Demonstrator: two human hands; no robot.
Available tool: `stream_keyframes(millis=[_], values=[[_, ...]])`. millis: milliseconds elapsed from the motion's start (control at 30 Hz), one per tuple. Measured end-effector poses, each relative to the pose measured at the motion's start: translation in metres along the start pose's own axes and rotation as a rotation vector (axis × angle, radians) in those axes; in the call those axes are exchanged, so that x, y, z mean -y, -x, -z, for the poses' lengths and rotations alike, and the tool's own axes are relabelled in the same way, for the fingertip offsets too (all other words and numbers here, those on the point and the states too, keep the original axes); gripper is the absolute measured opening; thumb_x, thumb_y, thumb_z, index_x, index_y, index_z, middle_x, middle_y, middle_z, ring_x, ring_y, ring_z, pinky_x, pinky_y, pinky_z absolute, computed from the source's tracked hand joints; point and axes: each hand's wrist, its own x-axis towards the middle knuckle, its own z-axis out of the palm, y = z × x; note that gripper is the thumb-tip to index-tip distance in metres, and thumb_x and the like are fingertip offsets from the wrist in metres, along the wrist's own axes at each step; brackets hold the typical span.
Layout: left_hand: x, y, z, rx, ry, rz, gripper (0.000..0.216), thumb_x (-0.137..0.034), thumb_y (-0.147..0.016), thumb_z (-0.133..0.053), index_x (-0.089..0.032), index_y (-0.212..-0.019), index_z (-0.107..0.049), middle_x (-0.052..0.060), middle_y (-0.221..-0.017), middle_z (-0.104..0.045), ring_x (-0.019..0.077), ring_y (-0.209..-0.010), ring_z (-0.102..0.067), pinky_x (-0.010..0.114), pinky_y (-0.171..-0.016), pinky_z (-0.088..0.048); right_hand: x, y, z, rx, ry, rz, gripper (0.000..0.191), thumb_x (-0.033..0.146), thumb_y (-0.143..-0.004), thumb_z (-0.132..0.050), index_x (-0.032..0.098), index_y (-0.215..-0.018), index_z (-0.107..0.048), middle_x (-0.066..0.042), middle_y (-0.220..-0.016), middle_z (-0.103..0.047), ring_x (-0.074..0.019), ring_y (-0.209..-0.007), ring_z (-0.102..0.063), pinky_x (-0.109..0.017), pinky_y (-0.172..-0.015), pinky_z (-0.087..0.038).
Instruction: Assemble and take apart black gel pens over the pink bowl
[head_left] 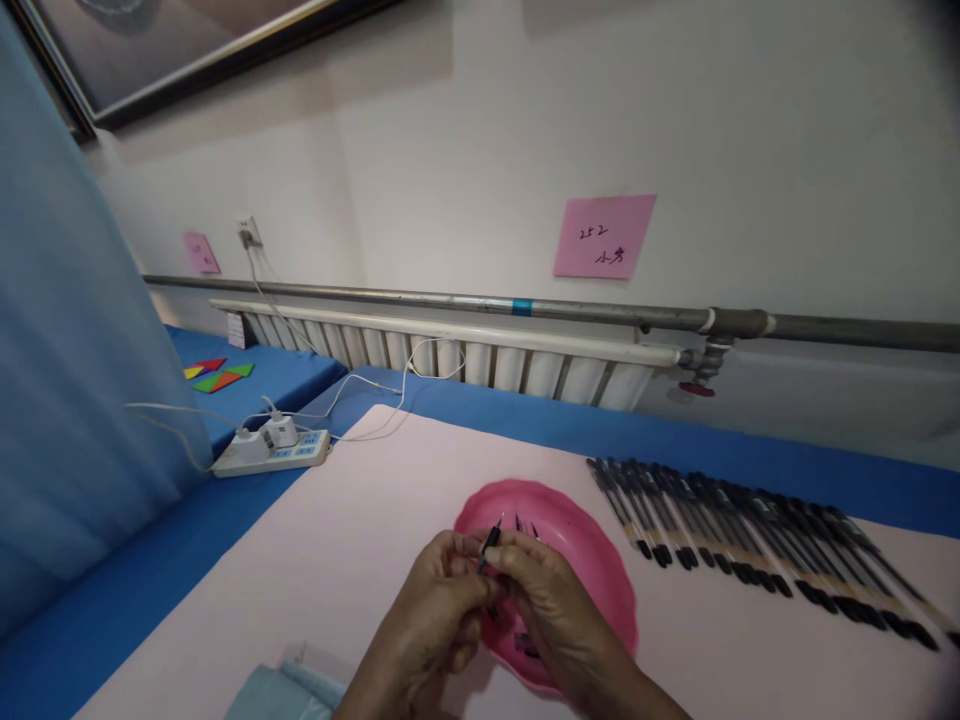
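Over the pink scalloped dish [611, 575], both hands meet around a black pen [491, 540] with its fine metal tip pointing up and away. My left hand [427, 615] is closed with its fingertips pinched on the pen's lower part. The thumb and fingers of my right hand [551, 600] pinch it just below the tip. Much of the pen is hidden by the fingers. Inside the dish, thin dark pointed pieces [534, 530] lie behind the hands, and small black pieces [526, 645] lie near the right wrist.
Many capped black pens [720, 530] lie in a slanting row on the pale pink sheet [360, 510] at right. Folded light-blue cloth [281, 692] is at the front left. A power strip [274, 455] with cords sits at left; a radiator [480, 365] runs behind the blue surface.
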Motion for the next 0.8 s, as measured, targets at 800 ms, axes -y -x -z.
stream_keyframes(millis=[800], values=[[-0.007, 0.002, 0.008, -0.005, 0.072, -0.031, 0.034, -0.045, -0.074, -0.061, -0.022, -0.095, -0.051, -0.01, -0.05, -0.043, 0.001, -0.03, -0.022, 0.016, -0.031, -0.007, 0.006, -0.004, 0.034, 0.061, 1.386, 0.395, 0.016, 0.005, -0.049, -0.062, 0.019, -0.054, -0.057, -0.001, -0.059, -0.054, -0.0118, -0.053, -0.039, -0.027, -0.052, -0.019]])
